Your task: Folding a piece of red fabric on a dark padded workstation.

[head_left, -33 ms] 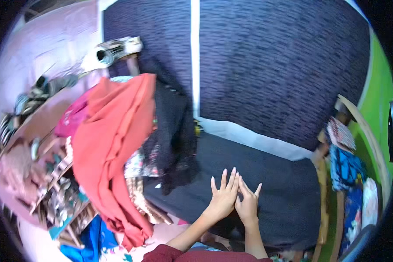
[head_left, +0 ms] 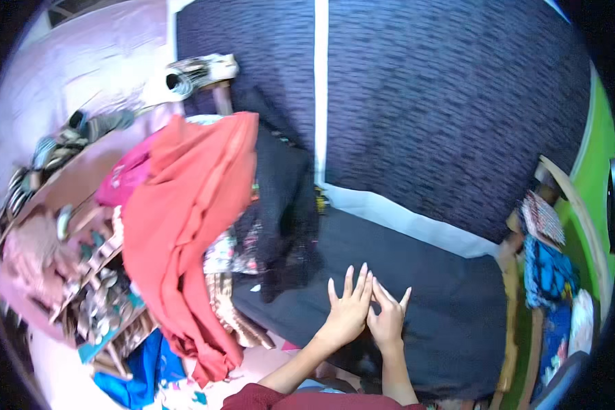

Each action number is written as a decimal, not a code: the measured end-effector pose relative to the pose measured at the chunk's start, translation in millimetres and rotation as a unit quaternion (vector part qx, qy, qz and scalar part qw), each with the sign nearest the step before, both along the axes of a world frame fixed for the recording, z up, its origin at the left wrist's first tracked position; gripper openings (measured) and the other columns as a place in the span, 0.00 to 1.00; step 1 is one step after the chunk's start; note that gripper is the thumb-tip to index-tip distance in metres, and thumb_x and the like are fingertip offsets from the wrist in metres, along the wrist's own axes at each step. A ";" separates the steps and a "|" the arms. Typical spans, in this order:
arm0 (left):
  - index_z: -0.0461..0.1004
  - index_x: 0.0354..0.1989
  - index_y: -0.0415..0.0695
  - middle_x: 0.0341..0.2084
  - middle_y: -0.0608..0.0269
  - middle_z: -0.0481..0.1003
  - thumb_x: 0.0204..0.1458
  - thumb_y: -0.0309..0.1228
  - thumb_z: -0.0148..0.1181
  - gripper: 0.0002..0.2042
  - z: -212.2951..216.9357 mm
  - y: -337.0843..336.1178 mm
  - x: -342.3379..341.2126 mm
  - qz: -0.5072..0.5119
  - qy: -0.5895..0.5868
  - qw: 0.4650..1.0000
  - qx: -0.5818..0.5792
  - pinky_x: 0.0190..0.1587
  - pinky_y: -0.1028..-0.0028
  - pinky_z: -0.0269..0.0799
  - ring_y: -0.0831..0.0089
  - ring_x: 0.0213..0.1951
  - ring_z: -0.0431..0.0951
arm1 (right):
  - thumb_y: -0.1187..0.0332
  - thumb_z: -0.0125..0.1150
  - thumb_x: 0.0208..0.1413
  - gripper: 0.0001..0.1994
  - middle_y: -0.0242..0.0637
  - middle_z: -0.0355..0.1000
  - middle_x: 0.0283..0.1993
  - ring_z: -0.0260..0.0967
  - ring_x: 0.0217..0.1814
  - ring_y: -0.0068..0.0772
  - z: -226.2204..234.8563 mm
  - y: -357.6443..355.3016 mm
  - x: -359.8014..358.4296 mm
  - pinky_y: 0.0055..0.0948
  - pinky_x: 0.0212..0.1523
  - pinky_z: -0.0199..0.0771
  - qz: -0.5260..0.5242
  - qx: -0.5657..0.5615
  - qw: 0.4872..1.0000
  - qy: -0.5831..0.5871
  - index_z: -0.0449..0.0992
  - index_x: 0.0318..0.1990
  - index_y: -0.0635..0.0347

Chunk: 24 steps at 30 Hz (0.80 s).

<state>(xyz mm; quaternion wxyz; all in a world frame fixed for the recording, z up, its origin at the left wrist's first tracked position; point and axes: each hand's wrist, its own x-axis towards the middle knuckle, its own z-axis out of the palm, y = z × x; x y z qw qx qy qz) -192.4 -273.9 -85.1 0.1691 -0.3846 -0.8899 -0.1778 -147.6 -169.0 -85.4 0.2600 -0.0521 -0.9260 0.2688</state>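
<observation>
Layout relative to the flat cloth.
Both hands rest on its near part, left hand touching right hand. Heap of garments lies left of it; patterned curtain hangs behind; stacked fabrics sit right.

head-worn fisheye view, looking steeply down, close over both hands on dark cloth, edges bent

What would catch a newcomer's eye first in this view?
Most striking is the big orange-red cloth draped over a heap of garments at centre left. At lower centre, the left hand and right hand lie flat, fingers spread, side by side on a dark grey fabric sheet. Behind it hangs a dark purple patterned curtain.
</observation>
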 end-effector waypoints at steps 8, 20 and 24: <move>0.48 0.60 0.36 0.62 0.45 0.41 0.43 0.38 0.55 0.36 -13.1 -92.9 -7.9 0.192 -0.031 0.980 -0.050 0.53 0.36 0.37 0.45 0.63 0.40 | 0.69 0.64 0.37 0.15 0.29 0.73 0.25 0.71 0.32 0.28 -16.4 -74.7 -69.5 0.51 0.65 0.31 0.166 -0.056 0.984 0.041 0.78 0.38 0.53; 0.50 0.61 0.45 0.62 0.47 0.43 0.41 0.40 0.60 0.38 -1.2 -204.7 -38.1 0.337 -0.003 0.941 0.037 0.53 0.34 0.34 0.41 0.62 0.39 | 0.74 0.61 0.41 0.07 0.33 0.76 0.30 0.73 0.42 0.35 19.0 -170.5 -130.4 0.55 0.64 0.33 0.329 -0.035 0.925 0.185 0.79 0.31 0.54; 0.47 0.62 0.45 0.64 0.51 0.38 0.42 0.39 0.60 0.39 3.4 -258.1 -77.1 0.386 0.020 0.919 0.082 0.54 0.35 0.31 0.43 0.63 0.34 | 0.82 0.51 0.45 0.21 0.49 0.60 0.55 0.53 0.61 0.53 31.6 -219.8 -158.8 0.49 0.61 0.47 0.381 -0.063 0.904 0.185 0.67 0.51 0.62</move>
